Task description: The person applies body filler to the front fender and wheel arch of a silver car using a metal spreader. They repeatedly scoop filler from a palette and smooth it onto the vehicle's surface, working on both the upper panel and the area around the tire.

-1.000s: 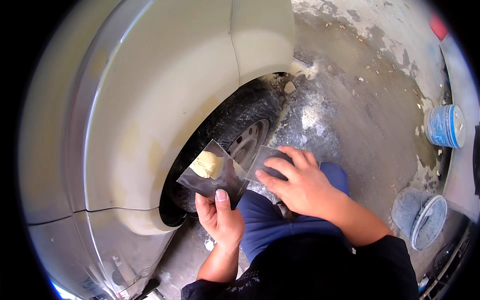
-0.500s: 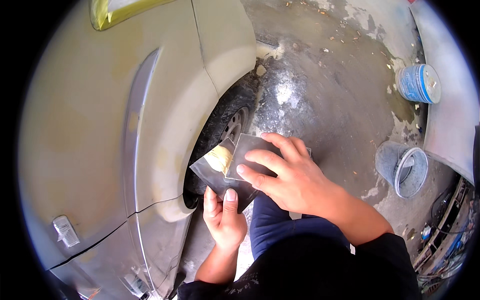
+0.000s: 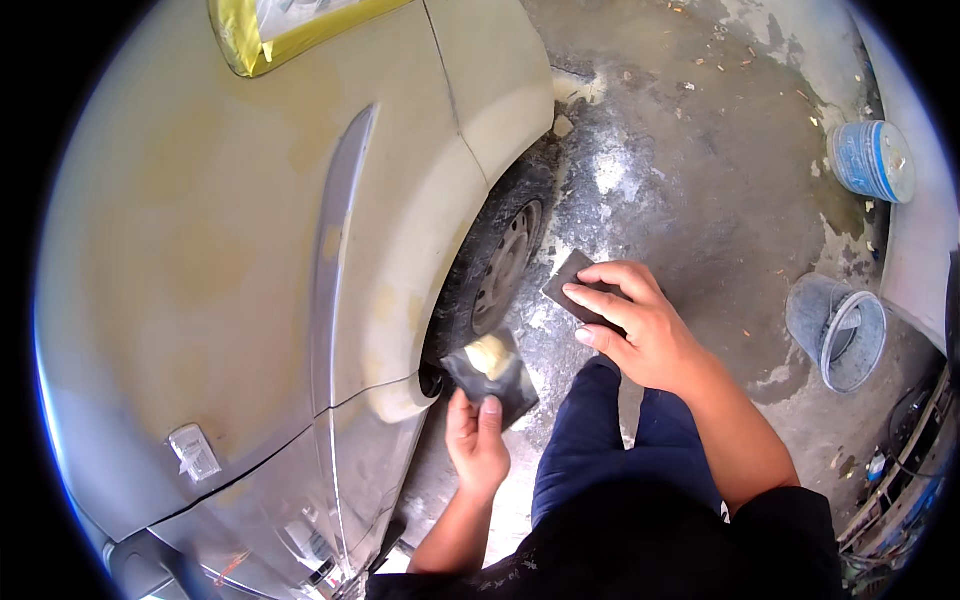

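My left hand (image 3: 478, 445) grips a dark, flat mixing plate (image 3: 512, 392) between thumb and fingers. A lump of pale yellow putty (image 3: 488, 355) sits on the plate. To the right, my right hand (image 3: 645, 330) pinches a thin dark grey rectangular spreader (image 3: 565, 287), held apart from the plate. Just left of both hands is the beige-grey car body (image 3: 230, 250), with yellowish patches on its surface. The car's wheel (image 3: 507, 262) sits in its arch beyond the plate.
Yellow masking tape (image 3: 240, 50) borders an opening at the top left. On the wet, stained floor at right stand a blue-banded bucket (image 3: 860, 162) and a grey bucket (image 3: 808, 318). A pale panel (image 3: 925, 230) and piled car parts (image 3: 900, 480) line the right edge.
The spreader has come away from the putty, my right hand moving it to the right. The plate in my left hand has tilted and stands apart. The view has shifted left.
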A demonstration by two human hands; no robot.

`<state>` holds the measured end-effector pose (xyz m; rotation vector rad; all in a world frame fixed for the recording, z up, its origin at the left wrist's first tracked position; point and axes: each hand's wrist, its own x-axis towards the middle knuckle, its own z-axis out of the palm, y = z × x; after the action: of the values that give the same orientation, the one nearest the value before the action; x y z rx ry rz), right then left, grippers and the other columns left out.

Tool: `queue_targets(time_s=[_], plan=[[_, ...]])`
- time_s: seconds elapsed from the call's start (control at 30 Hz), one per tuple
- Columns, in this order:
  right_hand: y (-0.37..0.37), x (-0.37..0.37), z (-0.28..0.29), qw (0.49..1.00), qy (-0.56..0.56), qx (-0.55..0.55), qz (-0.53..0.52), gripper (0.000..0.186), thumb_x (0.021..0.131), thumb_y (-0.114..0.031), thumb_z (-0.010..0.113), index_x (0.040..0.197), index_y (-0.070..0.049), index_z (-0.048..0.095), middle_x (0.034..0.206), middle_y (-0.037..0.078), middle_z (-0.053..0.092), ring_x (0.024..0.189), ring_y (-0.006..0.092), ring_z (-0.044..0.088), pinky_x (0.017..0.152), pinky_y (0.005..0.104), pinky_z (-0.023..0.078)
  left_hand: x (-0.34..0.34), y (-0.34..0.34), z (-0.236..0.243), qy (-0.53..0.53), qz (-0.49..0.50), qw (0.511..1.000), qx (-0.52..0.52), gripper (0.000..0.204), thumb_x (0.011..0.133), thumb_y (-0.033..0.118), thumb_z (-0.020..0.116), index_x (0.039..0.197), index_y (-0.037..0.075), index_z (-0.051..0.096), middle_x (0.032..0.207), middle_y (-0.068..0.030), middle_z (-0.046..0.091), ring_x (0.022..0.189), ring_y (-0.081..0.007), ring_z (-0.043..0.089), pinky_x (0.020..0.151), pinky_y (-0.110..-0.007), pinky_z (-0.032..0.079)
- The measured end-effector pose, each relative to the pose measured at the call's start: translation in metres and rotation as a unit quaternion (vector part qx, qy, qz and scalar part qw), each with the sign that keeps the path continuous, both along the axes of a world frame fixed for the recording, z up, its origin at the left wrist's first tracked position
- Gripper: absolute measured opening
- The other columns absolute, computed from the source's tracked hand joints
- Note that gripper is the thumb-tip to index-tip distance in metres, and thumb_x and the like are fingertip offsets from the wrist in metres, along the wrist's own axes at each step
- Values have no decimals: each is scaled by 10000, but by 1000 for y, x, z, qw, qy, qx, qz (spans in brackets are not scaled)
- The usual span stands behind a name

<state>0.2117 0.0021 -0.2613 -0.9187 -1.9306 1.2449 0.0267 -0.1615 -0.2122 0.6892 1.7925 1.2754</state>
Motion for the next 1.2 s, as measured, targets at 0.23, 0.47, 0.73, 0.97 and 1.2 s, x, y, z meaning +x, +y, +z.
queue_targets(time_s=[0.23, 0.47, 0.73, 0.97, 1.2], plan=[[9, -56, -41, 998, -37, -16, -53, 361, 800, -148, 704, 1153, -91, 654, 1183, 89, 561, 1073, 323, 509, 919, 427, 446, -16, -59, -64, -160, 29, 970, -180, 321, 963, 19, 519, 1278, -18, 473, 1153, -80, 628, 1036, -128, 591, 927, -278, 456], [4, -82, -57, 996, -70, -15, -44, 347, 820, -167, 680, 1160, -104, 638, 1222, 59, 539, 1116, 305, 483, 921, 444, 414, -33, -90, -98, -169, 28, 960, -221, 283, 982, 70, 520, 1250, -21, 497, 1124, -66, 639, 1001, -99, 588, 902, -249, 456], [2, -95, -58, 997, -62, 8, -39, 358, 822, -159, 674, 1172, -105, 625, 1246, 47, 530, 1123, 307, 472, 923, 452, 408, -37, -94, -97, -158, 18, 943, -293, 279, 993, 97, 511, 1238, -37, 503, 1084, -57, 646, 956, -81, 587, 864, -235, 463], [10, -90, -64, 997, -61, 29, -32, 363, 823, -152, 665, 1179, -94, 619, 1266, 47, 523, 1141, 309, 462, 943, 452, 397, -24, -103, -104, -186, 32, 932, -308, 265, 995, 99, 508, 1224, -33, 518, 1017, -37, 653, 909, -61, 580, 834, -218, 462], [4, -82, -62, 997, -69, 28, -20, 361, 825, -141, 658, 1179, -82, 621, 1260, 49, 522, 1155, 316, 454, 960, 452, 389, -16, -108, -109, -192, -21, 924, -331, 300, 982, 113, 528, 1248, -25, 506, 1072, -57, 643, 921, -97, 596, 817, -256, 493]])
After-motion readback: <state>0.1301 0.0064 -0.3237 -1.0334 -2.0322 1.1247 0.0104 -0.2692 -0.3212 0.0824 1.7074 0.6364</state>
